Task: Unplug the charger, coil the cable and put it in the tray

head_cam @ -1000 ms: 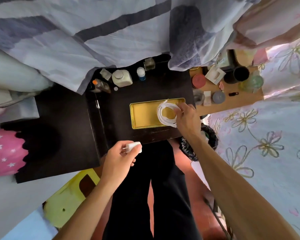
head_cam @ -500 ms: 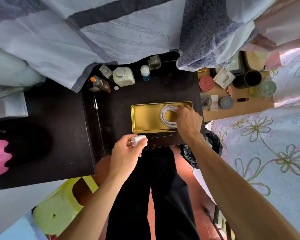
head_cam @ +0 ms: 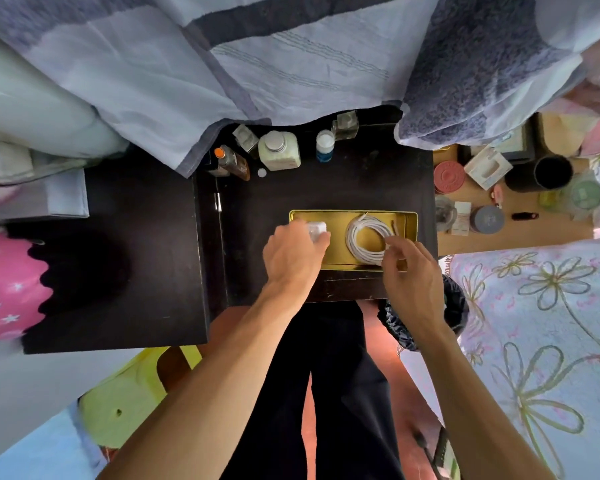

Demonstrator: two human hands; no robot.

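A gold rectangular tray (head_cam: 340,216) lies on the dark table (head_cam: 326,188). The white cable (head_cam: 362,237) lies coiled in the tray's right half. My right hand (head_cam: 413,275) hovers at the coil's near right edge, fingers apart, fingertips at or just off the cable. My left hand (head_cam: 293,256) holds the white charger block (head_cam: 316,230) over the tray's left half, low above its floor. Whether the block touches the tray, I cannot tell.
Several bottles and jars (head_cam: 279,150) stand along the table's back edge under a hanging grey-blue cloth (head_cam: 257,64). A wooden shelf (head_cam: 520,209) to the right holds tins, a black cup and small items. A yellow stool (head_cam: 125,396) stands by my legs.
My left hand has carried the charger block forward from in front of the table to over the tray's left half. My right hand has let the coil down and drawn back a little.
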